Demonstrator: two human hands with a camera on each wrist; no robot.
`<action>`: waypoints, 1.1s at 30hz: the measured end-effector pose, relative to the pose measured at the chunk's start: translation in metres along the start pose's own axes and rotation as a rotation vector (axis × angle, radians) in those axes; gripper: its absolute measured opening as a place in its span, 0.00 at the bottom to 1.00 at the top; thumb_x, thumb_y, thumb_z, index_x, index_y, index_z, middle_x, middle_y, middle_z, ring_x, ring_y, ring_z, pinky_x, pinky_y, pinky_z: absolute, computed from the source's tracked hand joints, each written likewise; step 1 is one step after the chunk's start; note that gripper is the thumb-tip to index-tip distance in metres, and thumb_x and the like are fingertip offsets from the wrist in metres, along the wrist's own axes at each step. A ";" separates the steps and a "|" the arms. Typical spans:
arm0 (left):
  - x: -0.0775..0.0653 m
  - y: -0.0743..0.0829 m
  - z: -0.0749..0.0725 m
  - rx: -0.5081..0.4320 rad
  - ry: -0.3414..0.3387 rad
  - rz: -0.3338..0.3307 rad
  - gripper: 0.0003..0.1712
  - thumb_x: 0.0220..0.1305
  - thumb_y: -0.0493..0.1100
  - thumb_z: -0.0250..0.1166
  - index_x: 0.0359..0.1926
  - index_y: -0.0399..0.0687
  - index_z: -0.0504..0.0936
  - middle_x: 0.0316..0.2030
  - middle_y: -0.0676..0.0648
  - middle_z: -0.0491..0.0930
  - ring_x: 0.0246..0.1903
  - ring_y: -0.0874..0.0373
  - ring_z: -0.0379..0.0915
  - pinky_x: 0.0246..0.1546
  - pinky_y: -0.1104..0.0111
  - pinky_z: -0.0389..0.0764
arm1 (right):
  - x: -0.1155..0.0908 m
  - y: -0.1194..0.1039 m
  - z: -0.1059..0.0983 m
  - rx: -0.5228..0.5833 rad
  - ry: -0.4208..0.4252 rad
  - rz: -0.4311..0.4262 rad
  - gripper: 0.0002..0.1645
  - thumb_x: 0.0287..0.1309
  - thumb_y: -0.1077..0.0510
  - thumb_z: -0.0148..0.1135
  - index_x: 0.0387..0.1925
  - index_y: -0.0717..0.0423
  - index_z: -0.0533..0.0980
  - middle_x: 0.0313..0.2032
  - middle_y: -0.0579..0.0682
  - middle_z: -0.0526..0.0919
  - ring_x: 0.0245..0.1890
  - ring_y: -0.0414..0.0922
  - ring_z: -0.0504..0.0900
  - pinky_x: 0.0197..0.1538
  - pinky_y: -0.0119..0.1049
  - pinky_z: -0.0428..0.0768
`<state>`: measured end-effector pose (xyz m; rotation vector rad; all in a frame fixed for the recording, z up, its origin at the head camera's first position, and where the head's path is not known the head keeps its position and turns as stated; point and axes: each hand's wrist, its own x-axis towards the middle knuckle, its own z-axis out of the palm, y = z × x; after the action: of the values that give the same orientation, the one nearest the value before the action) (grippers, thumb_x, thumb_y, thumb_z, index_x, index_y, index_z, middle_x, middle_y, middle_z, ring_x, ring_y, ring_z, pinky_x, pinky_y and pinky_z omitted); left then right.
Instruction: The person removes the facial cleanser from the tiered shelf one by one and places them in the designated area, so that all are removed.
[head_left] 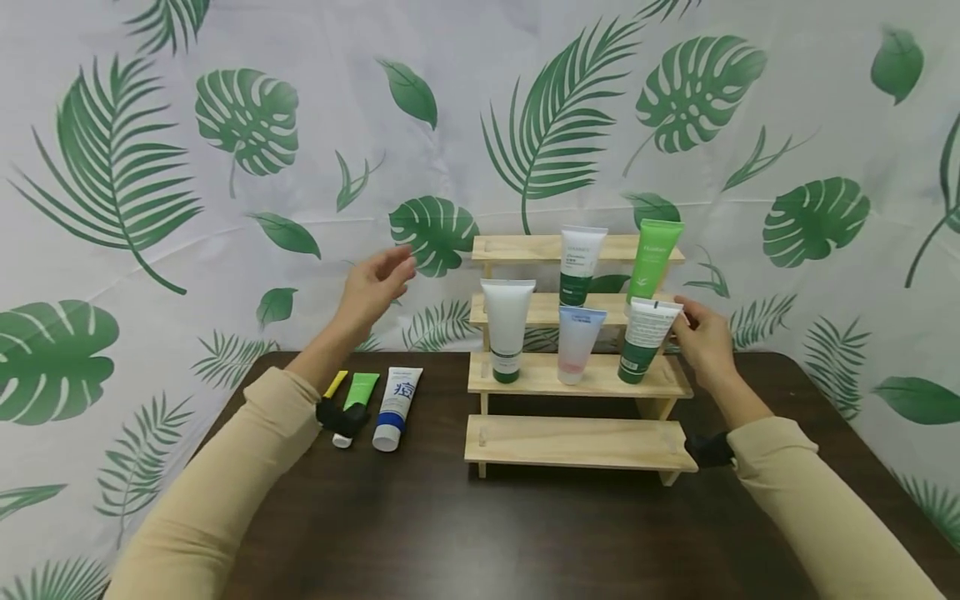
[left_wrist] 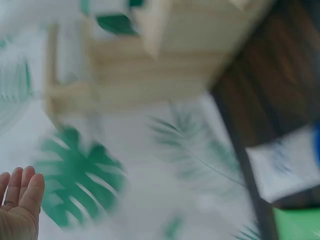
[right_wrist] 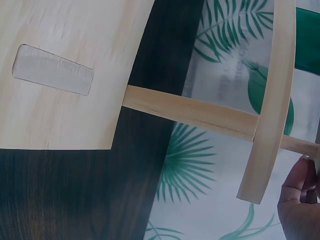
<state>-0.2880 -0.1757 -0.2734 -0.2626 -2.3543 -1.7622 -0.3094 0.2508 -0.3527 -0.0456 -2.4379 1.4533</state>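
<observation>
My right hand point(head_left: 703, 337) is at the right end of the stepped wooden rack point(head_left: 577, 442), pinching the upper right edge of a white and dark green squeeze tube point(head_left: 649, 337). That tube tilts rightward, its green cap at the second tier from the bottom. On the same tier stand a white tube with a green cap point(head_left: 507, 325) and a pale blue-pink tube point(head_left: 579, 342). Behind them, a white-green tube point(head_left: 581, 258) and a bright green tube point(head_left: 654, 258) stand higher. My left hand point(head_left: 375, 287) is raised left of the rack, fingers relaxed, holding nothing.
On the dark table point(head_left: 450, 533) left of the rack lie a white tube with a blue band point(head_left: 397, 404), a small green tube point(head_left: 362, 390) and a yellow item point(head_left: 336, 383), partly behind my left wrist. A leaf-print cloth point(head_left: 337, 108) hangs behind the table.
</observation>
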 end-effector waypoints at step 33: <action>0.055 0.098 0.143 0.210 -0.260 -0.038 0.25 0.60 0.40 0.66 0.58 0.40 0.72 0.52 0.42 0.77 0.52 0.52 0.73 0.51 0.65 0.77 | 0.000 0.006 -0.001 0.042 -0.015 -0.002 0.30 0.70 0.55 0.43 0.67 0.67 0.59 0.54 0.70 0.73 0.28 0.21 0.70 0.33 0.14 0.75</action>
<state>-0.3225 -0.0101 -0.2081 -0.4410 -2.7178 -1.5602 -0.3101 0.2544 -0.3569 -0.0228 -2.4176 1.5094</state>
